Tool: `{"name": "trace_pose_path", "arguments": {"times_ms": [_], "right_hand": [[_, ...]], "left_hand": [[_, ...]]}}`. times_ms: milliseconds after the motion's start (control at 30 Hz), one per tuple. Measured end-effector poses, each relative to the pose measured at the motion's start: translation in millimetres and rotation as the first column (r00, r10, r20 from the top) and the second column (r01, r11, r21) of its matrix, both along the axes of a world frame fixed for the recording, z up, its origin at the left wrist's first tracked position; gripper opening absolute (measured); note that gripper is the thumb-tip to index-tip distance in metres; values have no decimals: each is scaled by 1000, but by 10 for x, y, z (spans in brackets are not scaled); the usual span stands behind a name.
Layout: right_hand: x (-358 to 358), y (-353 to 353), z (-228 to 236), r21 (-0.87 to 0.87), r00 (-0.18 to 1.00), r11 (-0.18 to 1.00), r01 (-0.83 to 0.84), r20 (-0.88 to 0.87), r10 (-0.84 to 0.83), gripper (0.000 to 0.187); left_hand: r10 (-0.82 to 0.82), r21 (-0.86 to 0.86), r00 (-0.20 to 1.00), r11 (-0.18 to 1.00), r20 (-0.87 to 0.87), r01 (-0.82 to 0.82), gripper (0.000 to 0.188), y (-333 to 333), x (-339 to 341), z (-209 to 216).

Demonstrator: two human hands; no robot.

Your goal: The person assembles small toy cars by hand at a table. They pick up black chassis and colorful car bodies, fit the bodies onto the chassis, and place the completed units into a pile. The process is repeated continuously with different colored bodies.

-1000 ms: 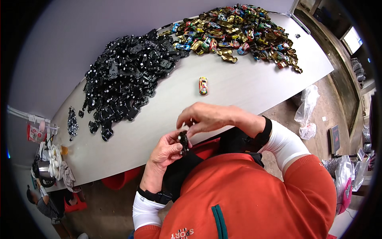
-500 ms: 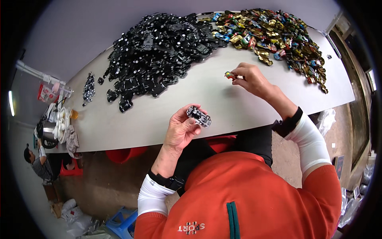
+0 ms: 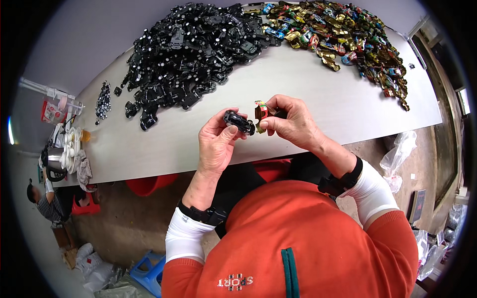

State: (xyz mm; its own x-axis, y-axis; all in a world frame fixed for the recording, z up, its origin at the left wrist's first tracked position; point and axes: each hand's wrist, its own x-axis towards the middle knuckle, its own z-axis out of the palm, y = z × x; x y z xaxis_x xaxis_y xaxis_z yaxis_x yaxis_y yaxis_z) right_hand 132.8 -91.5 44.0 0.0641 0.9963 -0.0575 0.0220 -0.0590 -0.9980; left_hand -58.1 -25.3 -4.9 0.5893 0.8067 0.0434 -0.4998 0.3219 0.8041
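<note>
My left hand [image 3: 217, 141] pinches a black toy car chassis [image 3: 239, 122] with wheels between thumb and fingers. Close beside it, my right hand [image 3: 293, 121] grips a red, green and gold toy car body shell [image 3: 261, 116] by its side, the shell's hollow side partly showing. Both parts are held above the near edge of the table, almost end to end; whether they touch I cannot tell. Beyond my hands lies a big heap of black toy car chassis [image 3: 194, 54]. Farther right spreads a pile of shiny coloured car shells [image 3: 343, 35].
The pale table [image 3: 149, 154] curves across the view. A small cluster of silvery bits [image 3: 103, 102] lies at its left. White cups [image 3: 72, 151] and a steel pot [image 3: 55, 161] stand at the left end, where another person [image 3: 49, 203] sits. Below the table is a red tub [image 3: 149, 185].
My right hand has come left and down with the car shell, meeting the left hand. The left hand has risen slightly and turned the chassis. The view has shifted a little.
</note>
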Motion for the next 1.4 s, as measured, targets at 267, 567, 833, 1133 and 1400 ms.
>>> {"name": "trace_pose_path", "arguments": {"times_ms": [267, 567, 833, 1133, 1400], "right_hand": [[-48, 24, -59, 91, 998, 996, 25, 47, -29, 18], [-111, -4, -80, 139, 990, 989, 51, 127, -69, 21], [-192, -22, 66, 298, 931, 953, -52, 360, -62, 34], [-212, -69, 246, 372, 826, 897, -240, 564, -13, 31], [-229, -165, 473, 144, 748, 932, -332, 643, 167, 27]], "left_hand": [[12, 26, 1000, 1000, -29, -11, 37, -20, 13, 9], [80, 83, 990, 994, -117, -70, 37, -66, 55, 46], [93, 186, 989, 980, -119, -70, 36, -83, 57, 137], [50, 263, 993, 965, -109, -19, 34, -102, 6, 235], [-3, 214, 989, 976, -147, 34, 34, -191, 21, 247]]}}
